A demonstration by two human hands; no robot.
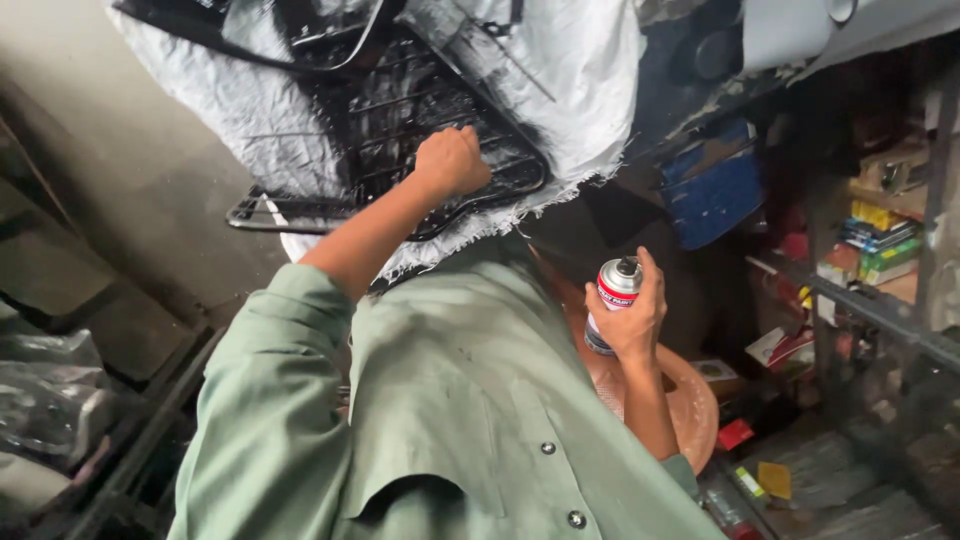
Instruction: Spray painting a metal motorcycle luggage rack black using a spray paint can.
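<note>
**Hands at a black wire rack and a spray can**

Left hand (452,160): closed in a fist on the near edge of a black wire rack (400,120), arm stretched forward from a rolled-up green sleeve (270,340). Rack lies far centre on a white woven sheet (590,90), wires dark and glossy; sheet edge frayed, blackened near the rack.

Right hand (632,318): wrapped round a spray can (612,300), held upright to the right of the body, well apart from the rack. Index finger rests on top of the black nozzle; forearm rises almost straight from below. Can is white and silver with a red band.

Surroundings, right: shelving (880,300) with stacked coloured boxes, a blue crate (715,185) beyond, a round reddish-brown basin (690,400) just behind the right forearm, small red and yellow items on the floor.

Surroundings, left: grey concrete floor (130,150), dark metal framing (130,450) and clear plastic wrapping (45,400) near the lower corner.

Obstruction: green shirt fills the near centre, hiding the floor between the two hands.
</note>
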